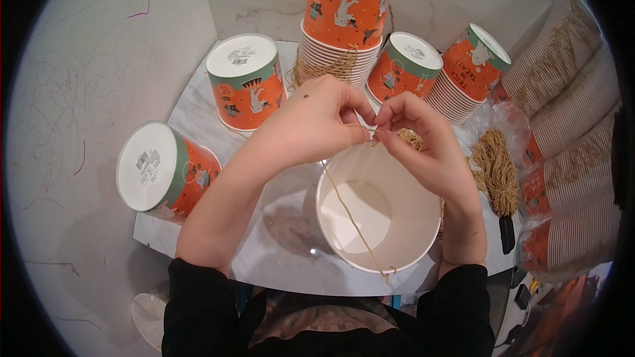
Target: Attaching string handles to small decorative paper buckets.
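Observation:
A white-lined paper bucket (357, 218) stands mouth up in front of me. A thin tan string (350, 218) runs across its mouth, from a knot at the near rim to my hands at the far rim. My left hand (324, 122) pinches the string between thumb and index finger. Right beside it, my right hand (420, 142) also has its fingertips closed on the string at the far rim. The two hands almost touch. Fingers cover part of the string there, so its exact path between them is hidden.
Orange and green buckets stand upside down: one at the left (149, 165), one farther back (245, 79), and nested stacks (344, 20) behind my hands. At the right lie a tan string bundle (496, 172), a black-handled object (507, 235) and bagged bucket stacks (569, 178). A wall (99, 92) rises at left.

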`<action>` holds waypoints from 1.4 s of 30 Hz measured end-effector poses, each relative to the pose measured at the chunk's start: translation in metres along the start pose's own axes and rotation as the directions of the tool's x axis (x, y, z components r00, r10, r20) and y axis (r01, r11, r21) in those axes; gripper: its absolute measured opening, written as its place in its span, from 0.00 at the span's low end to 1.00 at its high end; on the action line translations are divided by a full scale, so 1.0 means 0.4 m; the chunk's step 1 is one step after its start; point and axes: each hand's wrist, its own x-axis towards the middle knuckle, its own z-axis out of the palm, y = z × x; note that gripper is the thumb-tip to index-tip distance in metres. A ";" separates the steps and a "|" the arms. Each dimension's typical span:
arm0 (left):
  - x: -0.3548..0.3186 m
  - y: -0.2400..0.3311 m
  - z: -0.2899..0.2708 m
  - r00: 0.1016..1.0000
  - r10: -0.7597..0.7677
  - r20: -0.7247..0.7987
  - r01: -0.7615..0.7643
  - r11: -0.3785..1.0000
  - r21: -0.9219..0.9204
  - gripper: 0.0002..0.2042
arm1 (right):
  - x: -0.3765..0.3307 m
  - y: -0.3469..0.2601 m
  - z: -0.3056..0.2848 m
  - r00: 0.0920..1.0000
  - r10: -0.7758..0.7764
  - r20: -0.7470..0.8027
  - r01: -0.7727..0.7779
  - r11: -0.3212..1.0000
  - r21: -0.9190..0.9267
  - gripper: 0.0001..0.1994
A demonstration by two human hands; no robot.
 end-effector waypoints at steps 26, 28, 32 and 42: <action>0.021 -0.025 -0.003 0.996 -0.058 0.072 0.069 0.986 -0.152 0.07 | -0.003 -0.022 0.017 0.998 0.022 -0.064 -0.031 0.989 -0.145 0.09; 0.022 -0.026 -0.003 0.996 -0.058 0.070 0.069 0.986 -0.155 0.07 | -0.002 -0.023 0.017 0.997 0.033 -0.071 -0.043 0.989 -0.141 0.08; 0.019 -0.030 -0.004 0.996 -0.062 0.057 0.070 0.984 -0.161 0.06 | 0.001 -0.019 0.025 0.996 0.053 -0.074 -0.063 0.990 -0.130 0.07; 0.023 -0.036 -0.007 0.993 -0.031 0.115 0.053 0.981 -0.187 0.05 | 0.000 -0.031 0.020 0.993 -0.116 -0.036 0.105 0.968 -0.228 0.05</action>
